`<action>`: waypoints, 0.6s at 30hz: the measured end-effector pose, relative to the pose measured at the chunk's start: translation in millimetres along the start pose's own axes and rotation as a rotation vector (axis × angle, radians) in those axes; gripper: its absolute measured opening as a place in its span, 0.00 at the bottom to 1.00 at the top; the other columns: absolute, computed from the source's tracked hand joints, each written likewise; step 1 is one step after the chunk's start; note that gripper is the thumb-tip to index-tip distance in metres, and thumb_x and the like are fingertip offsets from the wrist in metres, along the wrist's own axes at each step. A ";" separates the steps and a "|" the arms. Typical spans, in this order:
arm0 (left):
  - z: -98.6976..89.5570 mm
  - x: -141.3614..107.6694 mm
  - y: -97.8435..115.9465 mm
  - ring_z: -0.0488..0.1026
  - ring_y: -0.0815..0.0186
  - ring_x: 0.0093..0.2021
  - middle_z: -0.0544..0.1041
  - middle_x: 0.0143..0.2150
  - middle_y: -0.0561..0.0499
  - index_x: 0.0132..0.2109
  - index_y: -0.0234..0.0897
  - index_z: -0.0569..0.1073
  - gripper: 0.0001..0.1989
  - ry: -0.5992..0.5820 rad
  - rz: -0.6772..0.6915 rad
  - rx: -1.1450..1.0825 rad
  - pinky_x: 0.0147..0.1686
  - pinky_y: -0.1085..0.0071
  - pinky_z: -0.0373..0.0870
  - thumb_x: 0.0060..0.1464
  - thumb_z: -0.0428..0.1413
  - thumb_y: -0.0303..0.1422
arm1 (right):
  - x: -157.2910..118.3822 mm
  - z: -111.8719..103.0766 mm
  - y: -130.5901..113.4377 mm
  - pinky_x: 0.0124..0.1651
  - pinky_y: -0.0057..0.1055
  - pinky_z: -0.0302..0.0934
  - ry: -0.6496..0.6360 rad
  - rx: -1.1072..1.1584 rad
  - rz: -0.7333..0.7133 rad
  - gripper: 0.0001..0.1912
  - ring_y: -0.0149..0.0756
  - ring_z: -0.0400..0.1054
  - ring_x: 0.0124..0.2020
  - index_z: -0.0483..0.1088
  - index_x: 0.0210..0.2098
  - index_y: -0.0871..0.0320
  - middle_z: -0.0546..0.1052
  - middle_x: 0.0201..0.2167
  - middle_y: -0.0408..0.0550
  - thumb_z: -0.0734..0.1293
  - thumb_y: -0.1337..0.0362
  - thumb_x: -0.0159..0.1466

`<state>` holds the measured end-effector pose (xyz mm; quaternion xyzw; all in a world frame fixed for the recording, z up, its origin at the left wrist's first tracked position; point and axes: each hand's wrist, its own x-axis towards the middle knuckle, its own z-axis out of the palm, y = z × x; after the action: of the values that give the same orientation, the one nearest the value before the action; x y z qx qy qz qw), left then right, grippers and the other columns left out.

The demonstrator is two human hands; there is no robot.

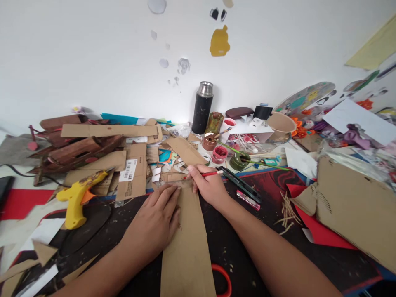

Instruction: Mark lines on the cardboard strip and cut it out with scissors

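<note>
A long cardboard strip [185, 247] runs from the near edge of the view up to both hands. My left hand [159, 214] lies flat over its left side, fingers stretched out and pressing down. Between the fingers of my right hand [207, 185] is a red pencil [210, 174], its tip low at the strip's far end. A thin clear strip [173, 181], perhaps a ruler, lies across that end by my left fingertips. Beside my right hand are a dark green box cutter [241, 183] and a pink-labelled small case [248, 200]. Red scissors handles [223, 280] poke out beside the cardboard.
A yellow glue gun [77, 202] lies to the left, near brown cardboard models [83, 152] and scraps. Paint jars [220, 154] with brushes and a black thermos [203, 107] stand toward the wall. On the right, a large cardboard piece [355, 210] rests over red paper [328, 235].
</note>
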<state>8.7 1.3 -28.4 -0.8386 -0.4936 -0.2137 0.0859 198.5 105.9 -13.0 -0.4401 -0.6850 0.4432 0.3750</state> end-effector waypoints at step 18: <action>-1.4 1.8 0.1 0.74 0.45 0.63 0.80 0.60 0.33 0.65 0.22 0.77 0.22 0.000 0.007 -0.025 0.64 0.48 0.75 0.74 0.48 0.30 | 1.8 0.4 2.9 0.29 0.29 0.60 -0.007 -0.009 -0.004 0.25 0.33 0.69 0.19 0.75 0.31 0.54 0.71 0.16 0.38 0.63 0.45 0.78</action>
<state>9.1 2.2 -26.3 -0.8414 -0.4878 -0.2197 0.0760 198.4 108.2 -15.6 -0.4389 -0.6892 0.4410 0.3713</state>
